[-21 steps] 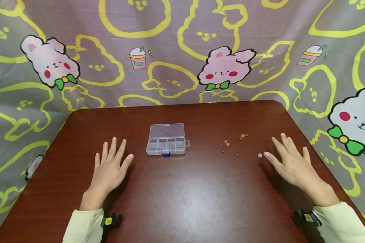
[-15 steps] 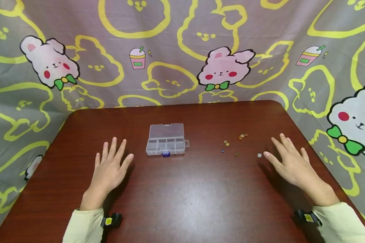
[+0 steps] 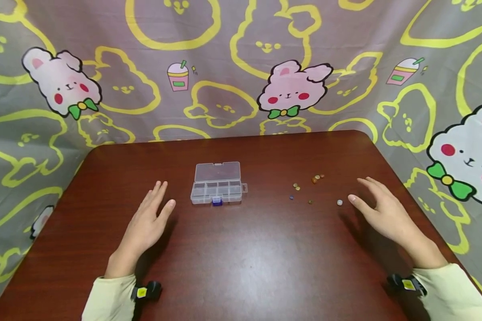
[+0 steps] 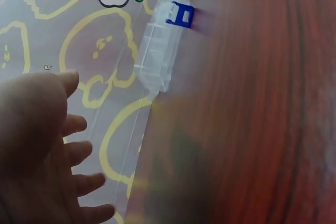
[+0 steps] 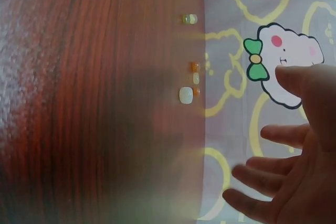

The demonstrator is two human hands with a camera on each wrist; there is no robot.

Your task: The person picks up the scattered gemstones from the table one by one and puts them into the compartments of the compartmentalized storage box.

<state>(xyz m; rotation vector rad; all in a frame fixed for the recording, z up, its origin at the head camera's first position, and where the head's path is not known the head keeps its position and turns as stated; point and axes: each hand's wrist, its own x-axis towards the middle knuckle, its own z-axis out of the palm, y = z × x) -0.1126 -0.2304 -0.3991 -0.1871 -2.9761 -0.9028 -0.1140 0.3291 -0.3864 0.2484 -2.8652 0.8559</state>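
Note:
My left hand is held over the left side of the table, fingers extended and thumb apart, holding nothing. To its right stands a clear plastic compartment box, its lid tipped back and a blue latch at the front. On the right, my empty right hand has its fingers loosely extended, the thumb tip near a white bead. Farther left lie a blue bead, a small dark green bead, a pair of yellowish beads, and a cluster with an orange bead.
Everything rests on a dark reddish-brown wooden table with rounded far corners. A grey curtain with yellow outlines and rabbit prints hangs behind it and along both sides. Bands with black devices sit at both wrists.
Both hands have rolled from palms down toward palms facing inward, with the fingers now overlapping in the head view. The head view has shifted slightly. Box and beads stay in place.

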